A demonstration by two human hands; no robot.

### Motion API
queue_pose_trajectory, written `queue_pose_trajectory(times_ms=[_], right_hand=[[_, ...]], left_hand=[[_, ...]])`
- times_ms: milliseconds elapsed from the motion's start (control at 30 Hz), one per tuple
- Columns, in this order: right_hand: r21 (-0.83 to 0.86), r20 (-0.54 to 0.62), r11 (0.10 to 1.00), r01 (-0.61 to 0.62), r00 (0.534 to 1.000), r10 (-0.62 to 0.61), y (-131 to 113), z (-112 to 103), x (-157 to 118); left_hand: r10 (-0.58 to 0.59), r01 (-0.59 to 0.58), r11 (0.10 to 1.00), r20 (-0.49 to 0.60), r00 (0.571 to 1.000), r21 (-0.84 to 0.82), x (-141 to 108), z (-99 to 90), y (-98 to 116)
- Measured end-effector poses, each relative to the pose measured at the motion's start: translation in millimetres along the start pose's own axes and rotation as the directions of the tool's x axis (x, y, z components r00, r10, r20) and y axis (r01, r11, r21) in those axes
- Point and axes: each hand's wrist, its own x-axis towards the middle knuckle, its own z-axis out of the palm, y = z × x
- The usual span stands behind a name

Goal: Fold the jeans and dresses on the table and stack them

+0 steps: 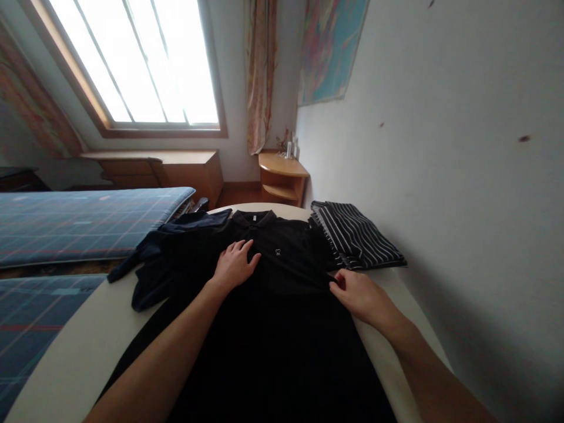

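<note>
Lengthwise near-to-far — black shirt (282, 335), collar (267, 218) farthest | left grip (233, 265) — flat atop, open | right grip (363, 295) pinching its side

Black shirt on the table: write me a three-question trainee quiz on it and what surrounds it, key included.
1. Multiple choice: what do the left grip and the right grip both touch?
A) The window curtain
B) The black shirt
C) The plaid mattress

2. True or false: the shirt's collar lies at the end nearest the person.

3. Fill in the blank: the folded cloth to the right of the shirt has a ____ pattern.

Key: 1. B. 2. False; it lies at the far end. 3. Striped.
</note>
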Motion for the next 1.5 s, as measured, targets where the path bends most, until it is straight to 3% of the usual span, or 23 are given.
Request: queue_pose_trajectory(times_ms=[133,233,333,500,800,1267,1500], right_hand=[[0.042,-0.018,0.999,0.008,1.0,-0.007,1,0,3],[0.136,-0.01,0.99,0.048,0.999,-0.047,5,1,5],[0.229,0.004,0.966,0.118,0.993,-0.122,9,4,7],[0.265,0.015,0.954,0.142,0.988,-0.152,10,7,7],[0.164,0.067,0.982,0.096,0.992,-0.108,5,8,3],[0.055,0.077,0.998,0.015,0.997,-0.019,6,4,4],[-0.055,0.05,0.998,-0.011,0.999,0.014,2,-1,1]], left_hand=[[-0.051,0.051,0.99,-0.004,0.999,0.131,22,-17.5,-10],[-0.126,0.129,0.975,-0.026,0.992,0.183,48,-35.3,-32],[-0.229,0.22,0.952,0.019,0.973,0.212,72,-49.0,-59],[-0.342,0.313,0.922,0.102,0.934,0.228,90,-49.8,-89],[-0.342,0.321,0.915,0.048,0.938,0.246,93,-38.8,-96],[-0.326,0.314,0.923,0.019,0.945,0.221,111,-65.2,-126],[-0.26,0.25,0.929,0.0,0.966,0.272,106,-58.0,-116]])
